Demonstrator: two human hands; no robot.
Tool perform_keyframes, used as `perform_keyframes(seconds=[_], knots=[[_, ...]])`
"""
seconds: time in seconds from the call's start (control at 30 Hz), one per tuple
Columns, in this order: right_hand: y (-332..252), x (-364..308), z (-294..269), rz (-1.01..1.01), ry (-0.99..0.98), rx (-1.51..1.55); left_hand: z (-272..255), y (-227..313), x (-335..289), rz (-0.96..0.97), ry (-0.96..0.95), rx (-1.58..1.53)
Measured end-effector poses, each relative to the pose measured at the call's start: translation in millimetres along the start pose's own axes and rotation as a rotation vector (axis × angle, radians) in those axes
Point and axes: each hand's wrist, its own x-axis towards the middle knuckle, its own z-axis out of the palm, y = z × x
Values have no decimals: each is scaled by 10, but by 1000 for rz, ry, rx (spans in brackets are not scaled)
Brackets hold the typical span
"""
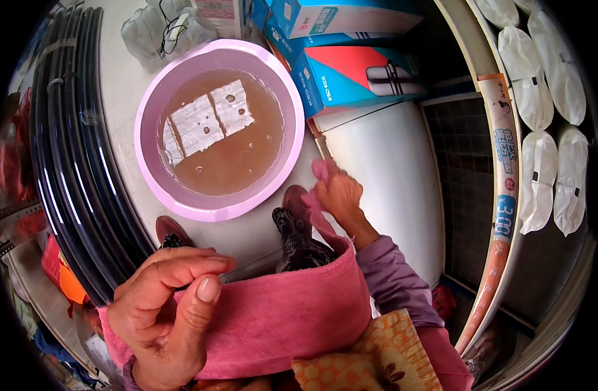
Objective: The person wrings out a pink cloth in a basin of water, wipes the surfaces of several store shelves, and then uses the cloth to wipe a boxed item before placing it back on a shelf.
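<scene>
A large pink towel point(279, 313) lies stretched over my lap. One end of it rises to my right hand point(338, 197), whose fingers are closed around the pink cloth beyond the basin's lower right rim. My left hand point(172, 309) hovers over the towel's left part, fingers loosely curled and thumb apart from them, with nothing visible between. Ahead on the floor stands a pink plastic basin point(215, 212) holding cloudy brown water point(233, 173). In that water lies a flat whitish piece point(204, 120) crossed by dark lines; its material I cannot tell.
Long dark glossy tubes point(77, 169) run along the left. Blue and red boxes point(351, 81) stand beyond the basin beside a white panel point(390, 176). White wrapped packages point(540, 176) line the right shelf edge. A yellow patterned cloth point(390, 345) sits by my right arm.
</scene>
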Motion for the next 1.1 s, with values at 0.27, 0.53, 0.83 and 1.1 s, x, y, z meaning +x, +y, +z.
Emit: perform_keyframes(seconds=[0.27,0.53,0.83,1.1], knots=[[201,-99,306,-5,-71,-203,-52,-58,35,47,-38,44],[521,-798,489,169,-90,-139,37,1,10,17,5,71],[1101,-1890,703,268,-104,-122,39,-217,33,50,-17,39],[1550,-2715,873,549,-259,-126,117,-251,83,74,-72,27]])
